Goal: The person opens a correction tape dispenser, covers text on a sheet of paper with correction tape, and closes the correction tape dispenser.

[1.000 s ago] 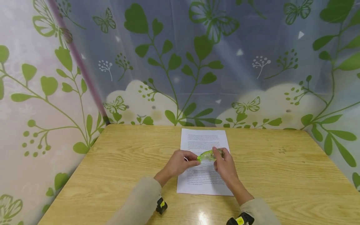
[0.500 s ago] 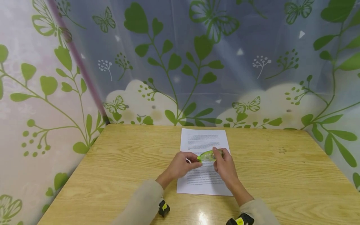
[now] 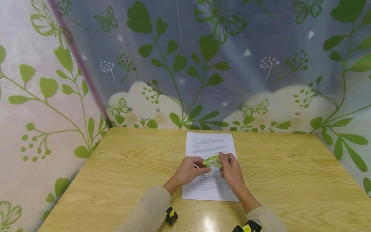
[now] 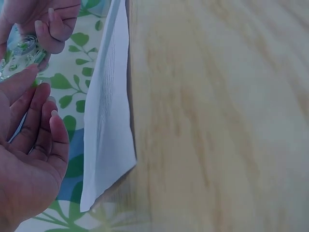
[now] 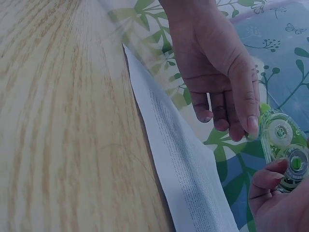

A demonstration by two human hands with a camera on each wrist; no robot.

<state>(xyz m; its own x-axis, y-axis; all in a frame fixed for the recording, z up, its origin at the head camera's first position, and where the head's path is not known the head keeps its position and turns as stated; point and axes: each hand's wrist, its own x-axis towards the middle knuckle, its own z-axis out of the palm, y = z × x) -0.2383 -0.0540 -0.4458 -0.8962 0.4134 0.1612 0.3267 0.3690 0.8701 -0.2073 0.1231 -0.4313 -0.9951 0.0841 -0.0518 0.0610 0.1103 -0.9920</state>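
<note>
A clear-and-green correction tape (image 3: 214, 161) is held above a printed sheet of paper (image 3: 210, 190). My right hand (image 3: 233, 172) grips its rear part, thumb on top. My left hand (image 3: 186, 169) is at its bright green tip, which lies between thumb and index finger; how firmly they press cannot be told. In the right wrist view the correction tape (image 5: 285, 142) shows its round reels through the clear case, and the left hand's other fingers (image 5: 219, 113) hang loosely bent. The left wrist view shows the left hand (image 4: 31, 140) beside the tape, partly hidden by the thumb.
The paper lies flat on a wooden table (image 3: 130, 161), reaching near its back edge. Behind and beside the table hangs a patterned curtain (image 3: 179, 64) with green leaves and butterflies. Black wrist devices (image 3: 171, 215) sit on both sleeves.
My left hand has shifted slightly right and its thumb has slid along below the green tip. The right hand and correction tape stay nearly in place, the tape turning a little.
</note>
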